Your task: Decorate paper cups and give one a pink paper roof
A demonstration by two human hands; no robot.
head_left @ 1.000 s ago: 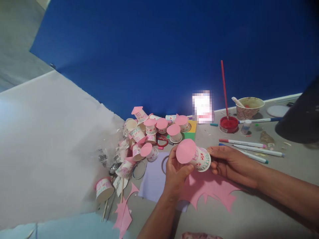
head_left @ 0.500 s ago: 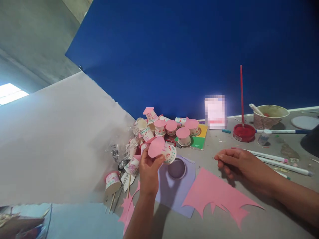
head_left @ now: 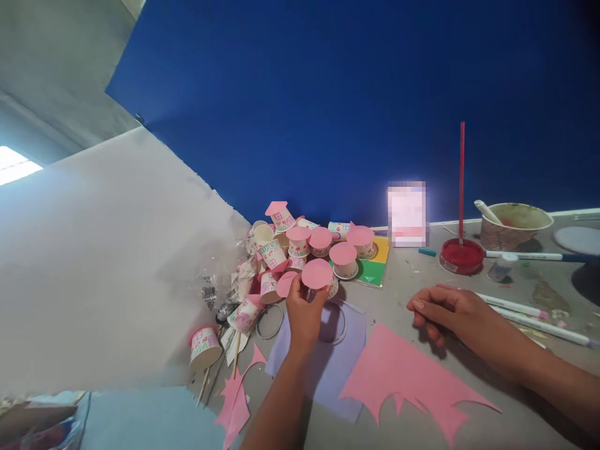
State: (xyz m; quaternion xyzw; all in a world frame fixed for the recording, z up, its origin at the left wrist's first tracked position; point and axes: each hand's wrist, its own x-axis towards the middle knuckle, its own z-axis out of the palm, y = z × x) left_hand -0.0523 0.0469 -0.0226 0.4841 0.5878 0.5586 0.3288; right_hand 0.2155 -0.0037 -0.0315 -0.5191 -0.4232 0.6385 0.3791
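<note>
My left hand grips a small decorated paper cup topped with a round pink paper disc, at the front of a cluster of similar cups. Beneath that hand lies a sheet of lilac paper with a tape ring on it. My right hand rests over the table at the right, fingers curled with thumb against forefinger; whatever they may hold is not visible. Between the hands is a pink paper sheet with scalloped cut edges.
Several pens lie right of my right hand. Behind them stand a red lidded pot with an upright red stick, a small bottle and a bowl. Pink scraps, sticks and clear plastic lie at the left.
My left hand has moved right and turned the cup from tilted to roughly upright, its pink disc now facing up. My right hand has barely moved.
</note>
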